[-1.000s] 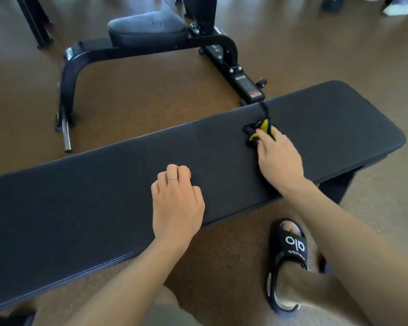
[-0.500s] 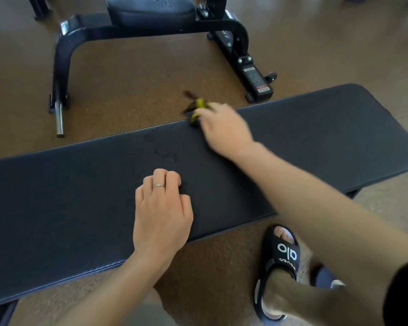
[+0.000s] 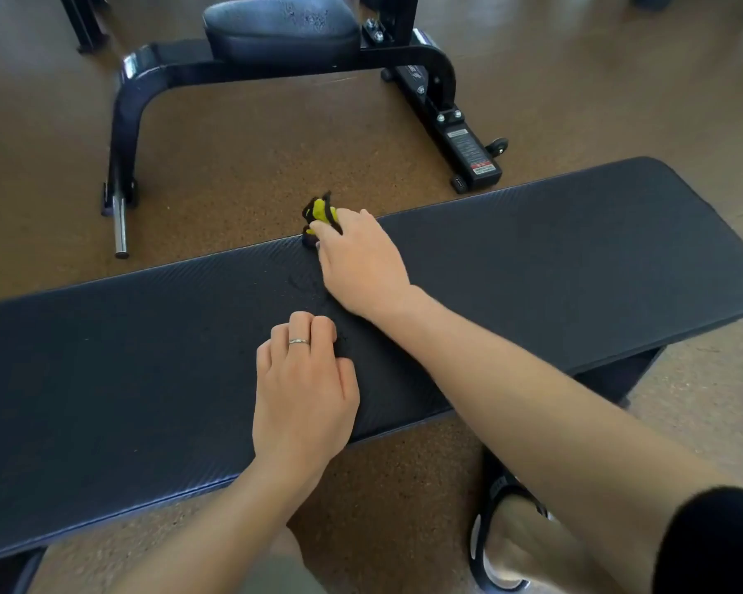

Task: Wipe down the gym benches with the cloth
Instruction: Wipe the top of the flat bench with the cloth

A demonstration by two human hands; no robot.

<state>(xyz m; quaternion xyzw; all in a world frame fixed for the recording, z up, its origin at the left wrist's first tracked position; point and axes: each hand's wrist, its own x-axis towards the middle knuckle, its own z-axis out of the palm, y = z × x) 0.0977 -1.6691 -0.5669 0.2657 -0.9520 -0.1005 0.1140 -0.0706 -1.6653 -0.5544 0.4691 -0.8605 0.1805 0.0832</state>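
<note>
The right hand (image 3: 361,263) grips a bunched yellow-and-black cloth (image 3: 320,214) at the far edge of the long black padded flat bench (image 3: 575,259). The left hand (image 3: 303,388), fingers curled and holding nothing, braces on the bench's near half. Overlapping strokes with flat, even pressure would serve best.

A thin silver ring (image 3: 299,341) circles one finger of the left hand (image 3: 303,392). The right arm wears a black sleeve (image 3: 713,546). A black slide sandal (image 3: 496,533) covers one foot.
</note>
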